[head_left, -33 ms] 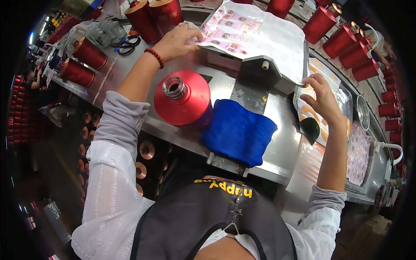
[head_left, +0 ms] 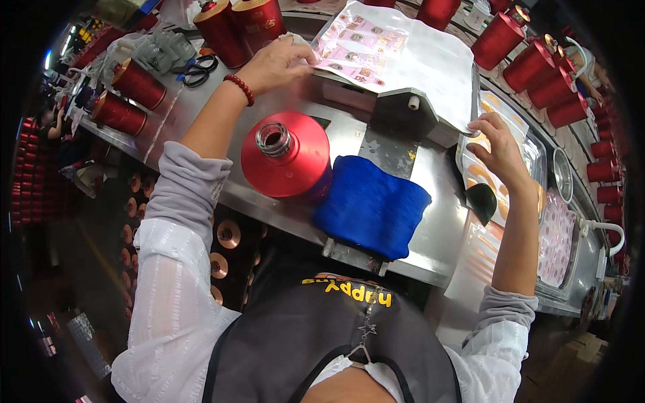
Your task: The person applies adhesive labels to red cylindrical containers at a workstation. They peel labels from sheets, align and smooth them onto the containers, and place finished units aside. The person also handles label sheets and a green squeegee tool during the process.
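Note:
A white backing sheet with pink printed labels point(head_left: 353, 50) lies over a metal stand point(head_left: 410, 111) on the steel bench. My left hand point(head_left: 282, 64), with a red bead bracelet at the wrist, pinches the sheet's left edge. At its lower right corner, the thumb and fingers of my right hand point(head_left: 500, 151) close on the sheet. A red bottle with an uncapped clear glass neck point(head_left: 285, 158) is nearest me, below my left hand. Against its right side rests a folded blue cloth point(head_left: 373, 205).
Red bottles point(head_left: 232, 33) stand behind my left hand, and two more point(head_left: 138, 84) lie farther left. Black-handled scissors point(head_left: 199, 70) are near them. Several red bottles point(head_left: 497, 37) line a curved conveyor at right. Trays with label sheets point(head_left: 556, 238) and a metal bowl point(head_left: 562, 174) flank my right arm.

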`<control>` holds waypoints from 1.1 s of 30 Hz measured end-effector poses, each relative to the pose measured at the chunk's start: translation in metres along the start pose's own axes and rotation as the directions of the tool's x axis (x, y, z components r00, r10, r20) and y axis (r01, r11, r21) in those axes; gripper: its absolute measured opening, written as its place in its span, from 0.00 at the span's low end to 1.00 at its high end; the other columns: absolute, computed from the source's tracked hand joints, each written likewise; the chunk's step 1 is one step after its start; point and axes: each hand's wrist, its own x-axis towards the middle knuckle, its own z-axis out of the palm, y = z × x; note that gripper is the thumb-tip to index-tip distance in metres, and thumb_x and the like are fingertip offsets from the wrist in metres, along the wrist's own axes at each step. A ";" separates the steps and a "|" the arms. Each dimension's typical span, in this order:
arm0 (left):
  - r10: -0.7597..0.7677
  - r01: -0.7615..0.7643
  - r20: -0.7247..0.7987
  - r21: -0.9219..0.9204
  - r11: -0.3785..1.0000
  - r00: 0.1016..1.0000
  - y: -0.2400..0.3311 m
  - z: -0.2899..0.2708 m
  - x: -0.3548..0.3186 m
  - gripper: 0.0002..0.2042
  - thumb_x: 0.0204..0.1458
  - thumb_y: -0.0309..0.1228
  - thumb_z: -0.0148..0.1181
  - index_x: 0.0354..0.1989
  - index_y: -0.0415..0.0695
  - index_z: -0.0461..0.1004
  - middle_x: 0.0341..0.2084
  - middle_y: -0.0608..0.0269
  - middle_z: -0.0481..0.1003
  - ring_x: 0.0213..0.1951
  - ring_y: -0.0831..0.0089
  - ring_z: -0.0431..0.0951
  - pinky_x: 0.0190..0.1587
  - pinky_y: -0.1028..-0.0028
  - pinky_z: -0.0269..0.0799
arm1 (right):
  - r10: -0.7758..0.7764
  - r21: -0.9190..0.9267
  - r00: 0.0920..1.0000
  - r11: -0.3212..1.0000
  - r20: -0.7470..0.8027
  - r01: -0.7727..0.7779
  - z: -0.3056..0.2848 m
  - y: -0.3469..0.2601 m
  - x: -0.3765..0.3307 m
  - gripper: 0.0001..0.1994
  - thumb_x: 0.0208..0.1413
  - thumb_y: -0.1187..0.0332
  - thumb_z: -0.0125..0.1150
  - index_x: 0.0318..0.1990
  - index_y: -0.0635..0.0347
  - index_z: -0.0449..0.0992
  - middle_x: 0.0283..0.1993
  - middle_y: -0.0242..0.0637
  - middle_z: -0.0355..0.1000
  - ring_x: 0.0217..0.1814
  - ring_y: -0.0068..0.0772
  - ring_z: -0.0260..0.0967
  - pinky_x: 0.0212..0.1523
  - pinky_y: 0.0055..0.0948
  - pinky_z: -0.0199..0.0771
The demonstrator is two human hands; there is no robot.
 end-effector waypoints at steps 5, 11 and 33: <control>-0.199 0.207 0.075 -0.548 0.811 0.977 -0.001 -0.008 0.016 0.10 0.61 0.33 0.58 0.38 0.38 0.77 0.26 0.70 0.72 0.22 0.81 0.66 0.29 0.81 0.66 | 0.019 0.079 1.000 0.997 0.015 -0.021 -0.001 0.012 0.013 0.08 0.50 0.80 0.66 0.37 0.62 0.75 0.41 0.35 0.68 0.43 0.33 0.70 0.39 0.29 0.71; -0.282 0.266 0.094 -0.694 0.669 0.955 0.005 -0.006 0.040 0.10 0.64 0.33 0.52 0.40 0.38 0.73 0.35 0.64 0.75 0.33 0.80 0.80 0.36 0.77 0.77 | 0.234 0.232 0.971 0.948 -0.052 -0.217 0.001 0.027 0.026 0.02 0.59 0.78 0.57 0.38 0.63 0.72 0.37 0.38 0.70 0.34 0.27 0.74 0.29 0.26 0.70; -0.477 0.350 0.276 -0.934 0.072 0.835 0.014 -0.011 0.030 0.13 0.58 0.34 0.60 0.45 0.37 0.74 0.43 0.59 0.76 0.43 0.69 0.79 0.46 0.70 0.79 | 0.626 0.900 0.725 0.085 0.286 -0.428 0.013 0.002 0.054 0.34 0.61 0.50 0.60 0.57 0.76 0.57 0.51 0.54 0.64 0.45 0.43 0.71 0.47 0.34 0.79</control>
